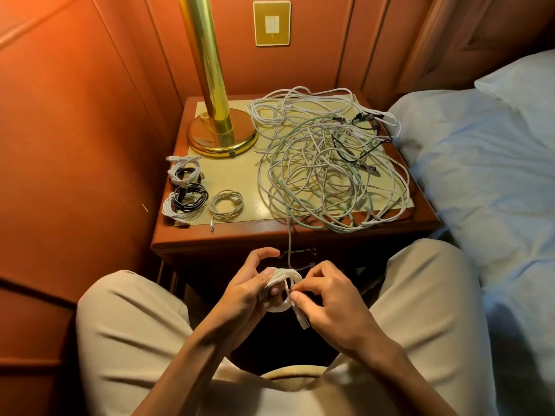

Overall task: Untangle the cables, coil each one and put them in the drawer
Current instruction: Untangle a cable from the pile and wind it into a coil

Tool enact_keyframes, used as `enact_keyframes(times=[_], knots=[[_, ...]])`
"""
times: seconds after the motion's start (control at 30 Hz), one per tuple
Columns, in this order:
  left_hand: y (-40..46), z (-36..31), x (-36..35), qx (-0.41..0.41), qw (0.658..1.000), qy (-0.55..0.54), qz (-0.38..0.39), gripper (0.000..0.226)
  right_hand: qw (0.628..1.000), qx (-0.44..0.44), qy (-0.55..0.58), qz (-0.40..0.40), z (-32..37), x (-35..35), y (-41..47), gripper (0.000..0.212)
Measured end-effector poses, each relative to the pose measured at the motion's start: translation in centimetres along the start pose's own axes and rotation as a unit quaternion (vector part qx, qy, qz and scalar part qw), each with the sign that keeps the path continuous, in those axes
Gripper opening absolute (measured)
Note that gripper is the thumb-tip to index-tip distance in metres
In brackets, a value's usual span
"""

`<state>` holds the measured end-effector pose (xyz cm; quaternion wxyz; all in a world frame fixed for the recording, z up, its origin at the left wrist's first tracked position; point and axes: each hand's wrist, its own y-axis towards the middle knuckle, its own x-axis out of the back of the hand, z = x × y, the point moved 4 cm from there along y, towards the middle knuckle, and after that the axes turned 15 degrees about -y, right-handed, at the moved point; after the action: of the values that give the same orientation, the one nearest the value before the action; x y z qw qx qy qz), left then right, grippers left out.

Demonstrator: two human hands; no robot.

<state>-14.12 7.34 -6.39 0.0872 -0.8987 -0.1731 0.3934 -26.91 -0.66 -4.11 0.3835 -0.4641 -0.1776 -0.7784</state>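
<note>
A big tangle of white, pale green and black cables (327,163) covers the right half of the nightstand top (237,172). Several coiled cables (186,187) lie at its left front, with one small white coil (225,204) beside them. Over my lap, my left hand (249,291) holds a small white cable coil (282,291), fingers curled round it. My right hand (327,298) pinches that cable's end against the coil. A strand runs from the coil up to the tangle. The drawer front (297,253) sits under the tabletop, mostly in shadow.
A brass lamp (216,121) stands at the back left of the nightstand. A bed with pale blue sheets (486,181) lies to the right. Orange padded wall panels close off the left and back, with a switch plate (271,23) on the wall. My knees flank the nightstand.
</note>
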Motion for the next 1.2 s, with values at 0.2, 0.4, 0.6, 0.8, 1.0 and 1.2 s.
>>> enact_keyframes(times=[0.2,0.4,0.6,0.8,1.0,1.2], knots=[[-0.7,-0.7,-0.1,0.041,0.996,0.026,0.074,0.05,0.975,-0.063,0.208,-0.047,-0.8,2.1,1.0,0.011],[-1.2,-0.9,-0.2,0.13,0.977,0.075,0.154,0.056,0.917,-0.02,0.323,0.234,-0.2,0.9,1.8,0.019],[-1.2,-1.3,0.5,0.133,0.977,0.113,0.121,0.052,0.925,0.013,0.312,0.217,0.6,1.7,2.4,0.011],[-1.2,-1.4,0.6,0.149,0.969,0.142,0.137,0.056,0.934,0.073,0.255,0.239,0.8,1.0,2.8,0.009],[-0.7,-1.2,1.0,0.148,0.972,0.146,0.114,0.058,0.956,0.102,0.166,0.221,0.8,0.5,3.2,0.024],[-0.9,-1.1,1.5,0.176,0.963,0.159,0.128,0.051,0.963,0.132,0.167,0.168,1.2,0.6,2.8,0.008]])
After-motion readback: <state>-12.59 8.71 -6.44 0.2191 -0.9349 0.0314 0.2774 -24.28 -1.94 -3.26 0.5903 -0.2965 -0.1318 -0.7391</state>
